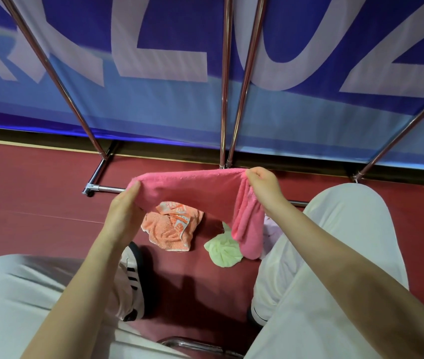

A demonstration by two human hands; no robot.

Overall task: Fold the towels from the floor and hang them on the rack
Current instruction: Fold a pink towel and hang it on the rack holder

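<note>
Bright, even light; curved wide-angle edges.

The pink towel (195, 193) is plain. The orange towel (172, 226) has white leaf shapes. The small towel (222, 251) is light green. The floor (37, 193) is dark red. The banner (153, 104) is blue with big white letters.

Both forearms reach forward, apart. The left hand (124, 212) pinches with straight fingers and thumb; the right hand (264, 189), farther right, is curled tight.
</note>
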